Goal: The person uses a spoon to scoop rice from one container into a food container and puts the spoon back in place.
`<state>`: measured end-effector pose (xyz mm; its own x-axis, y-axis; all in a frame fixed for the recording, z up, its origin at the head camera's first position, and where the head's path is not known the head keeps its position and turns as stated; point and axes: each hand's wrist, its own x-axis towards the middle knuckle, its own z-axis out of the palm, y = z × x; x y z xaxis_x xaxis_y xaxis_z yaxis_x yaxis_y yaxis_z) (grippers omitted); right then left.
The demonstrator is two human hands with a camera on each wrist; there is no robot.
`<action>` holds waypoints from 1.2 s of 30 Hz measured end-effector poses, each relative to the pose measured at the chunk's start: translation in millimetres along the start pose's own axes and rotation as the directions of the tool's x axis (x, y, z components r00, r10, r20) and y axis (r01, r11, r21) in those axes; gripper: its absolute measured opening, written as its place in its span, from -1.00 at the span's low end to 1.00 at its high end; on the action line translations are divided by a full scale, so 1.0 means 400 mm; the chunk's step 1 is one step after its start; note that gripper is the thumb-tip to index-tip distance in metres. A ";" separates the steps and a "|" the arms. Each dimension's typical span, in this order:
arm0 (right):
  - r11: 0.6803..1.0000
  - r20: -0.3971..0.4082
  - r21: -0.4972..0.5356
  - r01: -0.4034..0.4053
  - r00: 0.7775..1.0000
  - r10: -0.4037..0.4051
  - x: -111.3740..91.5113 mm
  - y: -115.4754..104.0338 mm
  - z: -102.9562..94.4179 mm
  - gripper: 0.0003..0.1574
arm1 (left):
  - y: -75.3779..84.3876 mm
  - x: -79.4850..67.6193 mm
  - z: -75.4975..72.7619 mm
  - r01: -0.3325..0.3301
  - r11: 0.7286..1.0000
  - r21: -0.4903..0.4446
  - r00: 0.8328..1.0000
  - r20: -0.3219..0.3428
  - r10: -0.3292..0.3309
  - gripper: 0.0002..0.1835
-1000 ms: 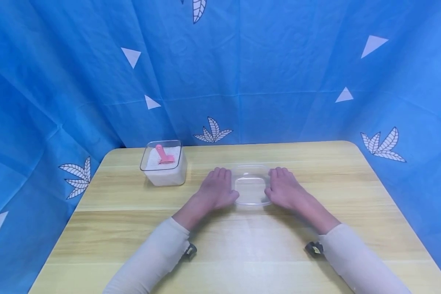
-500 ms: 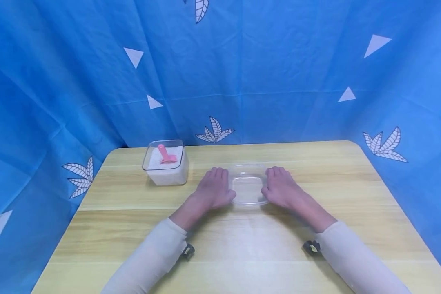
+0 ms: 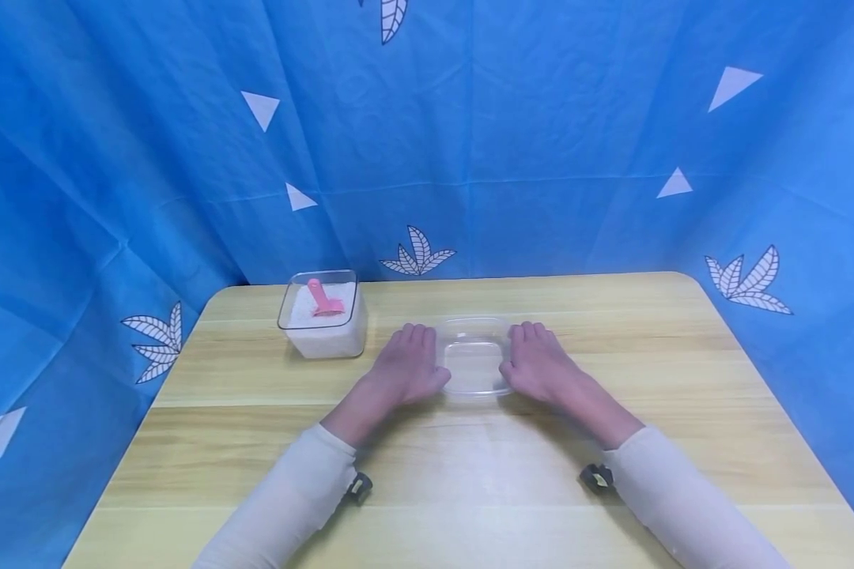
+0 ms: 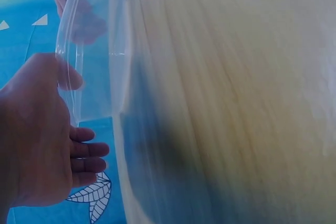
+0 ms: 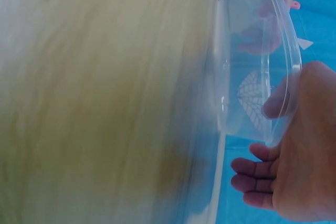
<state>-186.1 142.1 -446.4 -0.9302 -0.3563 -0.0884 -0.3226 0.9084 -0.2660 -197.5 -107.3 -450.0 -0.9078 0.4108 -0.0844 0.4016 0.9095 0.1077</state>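
Note:
A clear plastic food container [image 3: 474, 379] with rounded corners and an open top stands on the table, with nothing visible inside. At its left end my left hand [image 3: 407, 365] grips the wall and rim, and my right hand [image 3: 538, 365] does the same at the right end. In the left wrist view the left thumb [image 4: 71, 77] lies at the rim, with the other fingers curled below. The right wrist view has the right thumb [image 5: 278, 100] pressed to the rim likewise. The container's base [image 5: 220, 77] looks to be at table level.
A square clear bin [image 3: 327, 341] of white grains stands at the back left of the wooden table [image 3: 470, 490]. A pink scoop [image 3: 325, 303] lies on the grains. A blue patterned curtain [image 3: 541, 142] hangs behind and beside the table.
Both hands have shifted slightly left together with the clear container, bringing it a little nearer the bin of grains. The grip looks unchanged, and the scoop stays in place.

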 end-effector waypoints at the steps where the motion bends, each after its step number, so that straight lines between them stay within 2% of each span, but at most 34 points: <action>1: 1.000 0.002 0.001 -0.001 1.000 0.001 0.000 -0.001 0.000 -0.26 | -0.001 -0.001 0.000 0.002 1.000 0.002 1.000 0.001 -0.002 -0.44; 8: 1.000 -0.007 0.009 -0.019 1.000 0.019 -0.004 -0.001 0.003 -0.26 | 0.001 -0.003 0.001 -0.015 1.000 0.008 1.000 -0.026 0.015 -0.42; 13: 1.000 -0.017 0.007 -0.023 1.000 0.023 -0.004 0.002 0.007 -0.26 | 0.004 -0.004 -0.001 -0.023 0.998 0.060 0.999 -0.040 0.026 -0.40; 20: 0.999 -0.022 -0.005 -0.033 0.999 0.033 -0.002 0.001 0.008 -0.27 | 0.009 -0.008 -0.010 0.005 0.998 0.067 0.999 -0.044 -0.002 -0.25; 27: 0.999 -0.039 -0.023 -0.040 0.998 0.039 -0.005 -0.008 0.006 -0.42 | 0.014 -0.013 -0.027 -0.019 0.996 0.084 0.998 -0.058 0.024 -0.17; 32: 0.999 -0.046 -0.035 -0.039 0.998 0.037 -0.005 -0.010 0.003 -0.44 | 0.012 -0.017 -0.043 -0.039 0.994 0.106 0.997 -0.065 0.047 -0.16; 36: 0.998 -0.042 -0.035 -0.045 0.998 0.044 -0.004 -0.014 0.001 -0.41 | 0.001 -0.020 -0.058 -0.059 0.989 0.133 0.993 -0.098 0.072 -0.25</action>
<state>-182.8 137.6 -445.2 -0.9500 -0.3066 -0.0595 -0.2861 0.9307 -0.2280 -192.8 -111.6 -426.3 -0.8841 0.4669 0.0211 0.4665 0.8843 -0.0198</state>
